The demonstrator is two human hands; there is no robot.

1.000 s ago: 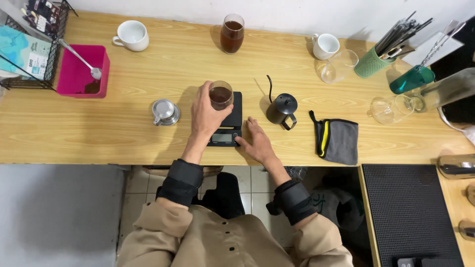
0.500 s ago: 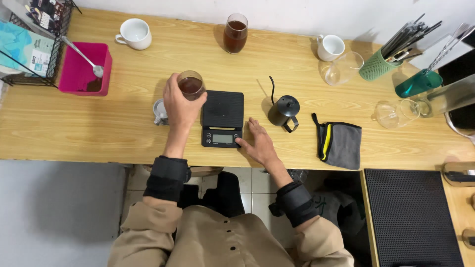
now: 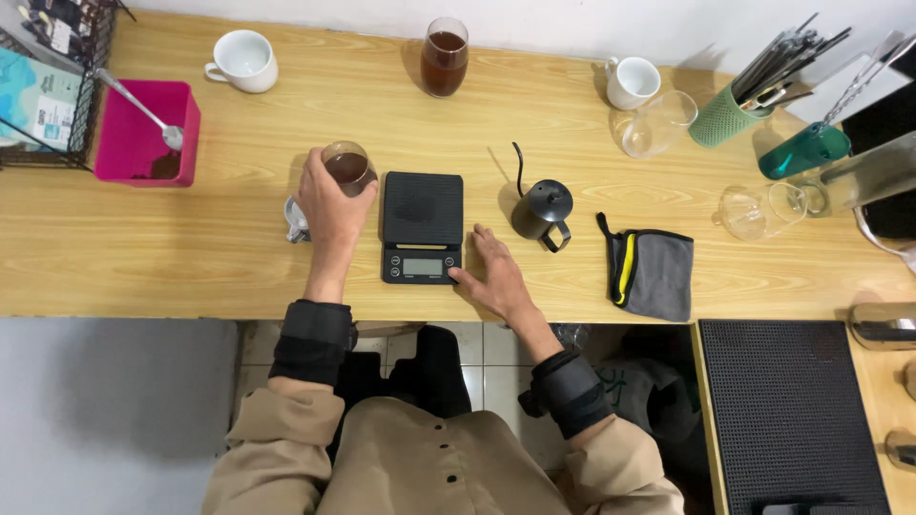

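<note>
My left hand (image 3: 329, 205) grips a small glass of dark coffee (image 3: 347, 165) just left of a black digital scale (image 3: 422, 224) on the wooden counter (image 3: 191, 257). Partly hidden under that hand sits a small metal cup (image 3: 295, 218). My right hand (image 3: 493, 275) rests flat on the counter, fingertips touching the scale's lower right corner. The scale's platform carries nothing.
A black gooseneck kettle (image 3: 544, 210) and a grey folded cloth (image 3: 654, 272) lie right of the scale. At the back stand two white cups (image 3: 243, 59), a tall glass of coffee (image 3: 445, 55) and empty glassware (image 3: 658, 122). A pink box with a spoon (image 3: 148, 133) sits at left.
My left hand lifted the coffee glass off the scale and carried it left, over the metal cup. My right hand stayed at the scale's corner.
</note>
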